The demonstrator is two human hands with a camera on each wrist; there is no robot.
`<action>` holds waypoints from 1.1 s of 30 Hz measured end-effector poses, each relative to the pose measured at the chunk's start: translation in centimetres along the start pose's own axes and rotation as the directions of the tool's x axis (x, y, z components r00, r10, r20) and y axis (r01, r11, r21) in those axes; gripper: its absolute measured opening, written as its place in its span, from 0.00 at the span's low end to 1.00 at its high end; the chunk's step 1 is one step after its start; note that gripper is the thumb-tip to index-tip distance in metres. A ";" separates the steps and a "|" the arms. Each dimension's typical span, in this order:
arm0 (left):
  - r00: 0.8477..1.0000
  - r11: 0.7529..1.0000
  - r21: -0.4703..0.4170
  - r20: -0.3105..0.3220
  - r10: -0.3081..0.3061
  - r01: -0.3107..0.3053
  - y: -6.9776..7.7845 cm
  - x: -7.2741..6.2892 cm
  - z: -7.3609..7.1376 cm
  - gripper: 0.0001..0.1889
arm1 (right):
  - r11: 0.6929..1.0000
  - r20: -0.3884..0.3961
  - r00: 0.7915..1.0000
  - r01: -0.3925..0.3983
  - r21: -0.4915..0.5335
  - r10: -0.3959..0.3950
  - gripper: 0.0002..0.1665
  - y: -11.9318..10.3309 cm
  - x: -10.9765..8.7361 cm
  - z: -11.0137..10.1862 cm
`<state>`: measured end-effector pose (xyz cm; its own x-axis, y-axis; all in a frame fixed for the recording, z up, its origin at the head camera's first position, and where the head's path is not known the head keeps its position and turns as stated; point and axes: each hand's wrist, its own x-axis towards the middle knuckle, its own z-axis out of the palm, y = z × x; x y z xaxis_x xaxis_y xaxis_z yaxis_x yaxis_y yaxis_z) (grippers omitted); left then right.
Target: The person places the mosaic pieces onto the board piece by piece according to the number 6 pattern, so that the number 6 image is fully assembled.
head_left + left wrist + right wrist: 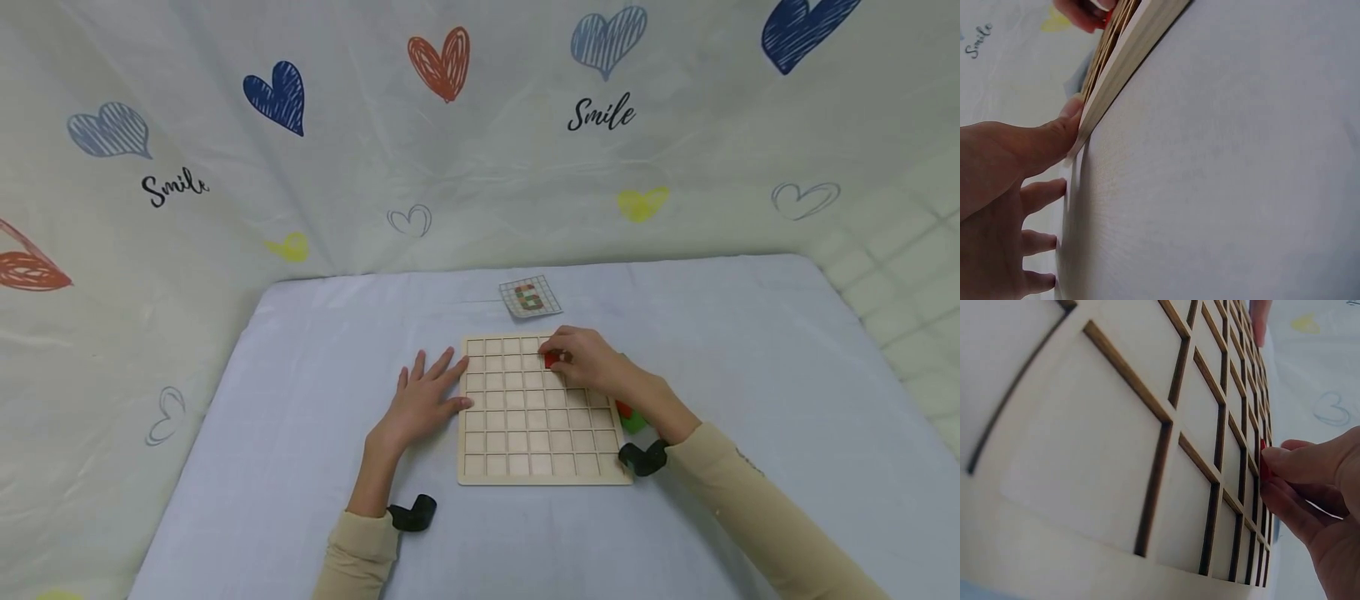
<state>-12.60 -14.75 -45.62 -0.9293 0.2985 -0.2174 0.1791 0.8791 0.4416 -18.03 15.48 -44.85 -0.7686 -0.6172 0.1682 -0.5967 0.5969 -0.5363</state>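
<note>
Red piece (551,360) pinched in the right hand's grip (592,363) at the far side of the gridded board (543,480), left hand (422,404) splayed leftward, holding nothing; work seems barely begun, visible cells (515,400) bare, red and green pieces (633,422) left off-board right.

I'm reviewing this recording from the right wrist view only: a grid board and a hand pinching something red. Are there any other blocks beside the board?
Observer: Yes, the head view shows red and green blocks by the right edge of the board.
Operator: And beyond the far edge?
Observer: A card with a red-and-green pattern on a grid lies there.
Operator: What about the left hand?
Observer: Its thumb touches the board's left edge.
</note>
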 end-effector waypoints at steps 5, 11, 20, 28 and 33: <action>1.000 1.000 -0.001 -0.007 0.003 -0.003 0.0 -0.1 0.0 0.38 | 1.000 0.003 1.000 -0.006 0.024 0.006 0.14 0.0 -0.1 0.0; 1.000 1.000 -0.004 -0.009 0.001 -0.001 0.1 -0.1 0.0 0.38 | 0.999 -0.003 1.000 -0.009 0.041 0.009 0.14 -0.2 -0.2 -0.1; 1.000 1.000 -0.012 -0.010 0.003 -0.003 0.1 -0.1 0.1 0.38 | 1.000 -0.036 0.999 -0.020 0.012 0.020 0.11 -0.2 -1.1 -0.6; 1.000 1.000 -0.019 -0.010 0.013 -0.013 0.2 -0.4 0.0 0.37 | 0.992 -0.013 0.993 -0.121 0.023 0.121 0.11 0.0 -3.2 -2.0; 1.000 1.000 -0.018 -0.016 0.023 -0.023 0.2 -0.4 -0.1 0.37 | 0.991 -0.015 0.991 -0.131 -0.004 0.131 0.12 0.5 -4.3 -2.6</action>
<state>-12.22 -14.71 -45.35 -0.9300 0.3124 -0.1934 0.1945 0.8651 0.4624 -15.60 19.82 -43.68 -0.8436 -0.5258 0.1092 -0.4919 0.6749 -0.5501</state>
